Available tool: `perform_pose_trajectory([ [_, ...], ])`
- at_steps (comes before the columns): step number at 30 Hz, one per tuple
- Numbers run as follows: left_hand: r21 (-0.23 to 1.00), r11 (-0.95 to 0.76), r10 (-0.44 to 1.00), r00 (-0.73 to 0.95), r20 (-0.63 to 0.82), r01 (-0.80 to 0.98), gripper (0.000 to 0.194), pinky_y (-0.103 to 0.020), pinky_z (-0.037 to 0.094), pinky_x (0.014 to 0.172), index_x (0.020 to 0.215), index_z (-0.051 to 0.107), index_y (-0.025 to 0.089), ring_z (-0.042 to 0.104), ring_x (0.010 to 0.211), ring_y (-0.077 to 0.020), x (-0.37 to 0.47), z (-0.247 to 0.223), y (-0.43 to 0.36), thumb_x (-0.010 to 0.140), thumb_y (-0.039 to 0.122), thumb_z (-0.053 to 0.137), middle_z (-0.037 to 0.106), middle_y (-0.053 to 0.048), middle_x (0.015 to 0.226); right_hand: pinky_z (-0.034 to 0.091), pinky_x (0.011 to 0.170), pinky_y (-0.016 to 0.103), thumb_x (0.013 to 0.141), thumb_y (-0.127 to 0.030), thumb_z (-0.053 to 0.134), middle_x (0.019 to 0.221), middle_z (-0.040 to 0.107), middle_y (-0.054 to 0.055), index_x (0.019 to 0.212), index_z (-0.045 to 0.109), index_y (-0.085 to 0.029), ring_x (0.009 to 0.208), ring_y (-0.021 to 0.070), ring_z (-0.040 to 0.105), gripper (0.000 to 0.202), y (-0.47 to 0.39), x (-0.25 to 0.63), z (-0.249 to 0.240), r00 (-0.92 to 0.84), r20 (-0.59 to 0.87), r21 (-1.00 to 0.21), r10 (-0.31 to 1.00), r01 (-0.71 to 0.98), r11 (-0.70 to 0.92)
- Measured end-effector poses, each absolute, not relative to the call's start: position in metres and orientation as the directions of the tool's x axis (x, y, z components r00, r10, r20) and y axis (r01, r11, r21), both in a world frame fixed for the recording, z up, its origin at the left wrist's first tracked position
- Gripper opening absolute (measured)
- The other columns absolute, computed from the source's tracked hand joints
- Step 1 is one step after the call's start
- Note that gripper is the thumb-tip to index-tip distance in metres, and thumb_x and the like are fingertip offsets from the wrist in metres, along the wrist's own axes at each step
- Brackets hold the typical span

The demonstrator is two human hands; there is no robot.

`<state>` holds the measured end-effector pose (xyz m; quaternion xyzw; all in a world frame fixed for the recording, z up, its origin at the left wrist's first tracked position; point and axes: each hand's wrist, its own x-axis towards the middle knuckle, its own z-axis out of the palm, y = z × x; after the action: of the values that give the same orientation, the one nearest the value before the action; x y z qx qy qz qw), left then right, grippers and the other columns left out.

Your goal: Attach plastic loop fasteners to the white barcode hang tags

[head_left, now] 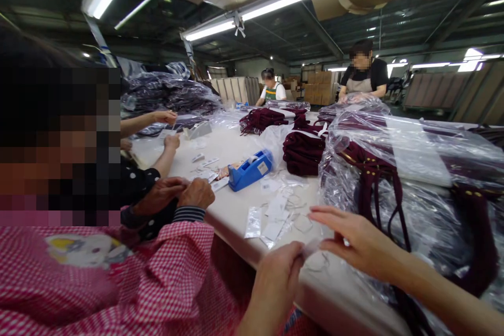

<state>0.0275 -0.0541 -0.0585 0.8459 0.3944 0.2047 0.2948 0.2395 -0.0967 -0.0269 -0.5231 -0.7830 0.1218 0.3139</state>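
Note:
Above the near edge of the table, my left hand (276, 277) pinches a small pale tag (312, 248) between thumb and fingers. Just right of it is my right hand (352, 235), its fingers apart and stretched out, the lower fingertips close to the tag; I cannot tell whether they touch it. Beyond my hands lie several white tags (275, 210) with thin loop strings (303, 223), and a shiny packet-like tag (253, 222). A blue tape dispenser (250, 170) stands farther back on the white table (236, 215).
Plastic-wrapped maroon garments (378, 163) are piled at the right, with a folded maroon stack (305, 152) beside them. At my left, a person in a pink checked top (169, 273) works close by; another person's hands (171, 142) are beyond. Two people stand across the table.

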Motion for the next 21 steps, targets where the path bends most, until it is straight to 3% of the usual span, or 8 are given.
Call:
perform_pose_trajectory([
  [2,0.539,-0.575,0.777,0.618,0.122,0.616,0.023,-0.027,0.039,0.067,0.082,0.062,0.022,0.064,0.081,-0.0204,0.035,-0.058,-0.046,0.090,0.020,0.040,0.069,-0.003,0.083,0.048,0.083,0.030,0.087,-0.023,0.054,0.128,0.060,0.010,0.128,0.055,-0.022,0.098,0.0205,0.063,0.042,-0.091,0.229,-0.039,-0.350,0.302,-0.498,0.887,0.735,0.459],
  [4,0.480,-0.597,0.771,0.624,0.124,0.643,0.024,-0.029,0.040,0.068,0.082,0.063,0.022,0.065,0.081,-0.0217,0.041,-0.061,-0.040,0.090,0.021,0.040,0.070,-0.004,0.082,0.047,0.076,0.027,0.090,-0.021,0.050,0.097,0.071,0.006,0.114,0.061,-0.020,0.086,0.0184,0.065,0.027,-0.084,0.225,-0.056,-0.337,0.233,-0.535,0.912,0.739,0.410],
  [7,0.501,-0.586,0.780,0.612,0.134,0.637,0.022,-0.030,0.044,0.072,0.081,0.064,0.022,0.065,0.082,-0.0220,0.042,-0.072,-0.035,0.088,0.022,0.043,0.070,-0.004,0.082,0.042,0.066,0.024,0.095,-0.021,0.044,0.066,0.065,-0.001,0.087,0.062,-0.018,0.064,0.0145,0.061,0.020,-0.076,0.226,-0.081,-0.296,0.162,-0.585,0.941,0.740,0.333],
  [10,0.755,-0.414,0.866,0.475,0.155,0.509,0.017,-0.032,0.047,0.081,0.092,0.064,0.021,0.065,0.091,-0.0216,0.037,-0.094,-0.036,0.085,0.023,0.049,0.071,-0.005,0.092,0.037,0.064,0.025,0.094,-0.018,0.045,0.071,0.064,0.001,0.077,0.058,-0.017,0.067,0.0146,0.057,0.022,-0.076,0.229,-0.098,-0.264,0.211,-0.532,0.941,0.777,0.337],
  [13,0.948,-0.213,0.956,0.250,0.152,0.238,0.031,-0.038,0.044,0.099,0.111,0.059,0.019,0.060,0.111,-0.0229,0.033,-0.122,-0.041,0.081,0.020,0.049,0.067,-0.009,0.116,0.035,0.064,0.025,0.095,-0.016,0.043,0.075,0.062,0.001,0.078,0.056,-0.017,0.070,0.0150,0.056,0.021,-0.077,0.227,-0.109,-0.227,0.252,-0.491,0.941,0.808,0.326],
  [16,0.982,-0.171,0.979,0.122,0.162,0.074,0.044,-0.044,0.034,0.110,0.126,0.052,0.019,0.049,0.127,-0.0225,0.035,-0.143,-0.047,0.083,0.017,0.044,0.055,-0.011,0.136,0.034,0.064,0.026,0.096,-0.017,0.041,0.076,0.060,0.001,0.080,0.055,-0.018,0.071,0.0150,0.056,0.021,-0.078,0.222,-0.117,-0.207,0.251,-0.474,0.945,0.825,0.307],
  [21,0.924,-0.326,0.943,0.131,0.305,0.202,0.039,-0.046,0.035,0.109,0.120,0.059,0.021,0.053,0.121,-0.0226,0.043,-0.157,-0.051,0.088,0.015,0.039,0.061,-0.010,0.126,0.030,0.057,0.027,0.096,-0.011,0.034,0.080,0.060,0.002,0.086,0.054,-0.019,0.067,0.0155,0.055,0.023,-0.077,0.217,-0.127,-0.219,0.208,-0.375,0.953,0.882,0.285],
])
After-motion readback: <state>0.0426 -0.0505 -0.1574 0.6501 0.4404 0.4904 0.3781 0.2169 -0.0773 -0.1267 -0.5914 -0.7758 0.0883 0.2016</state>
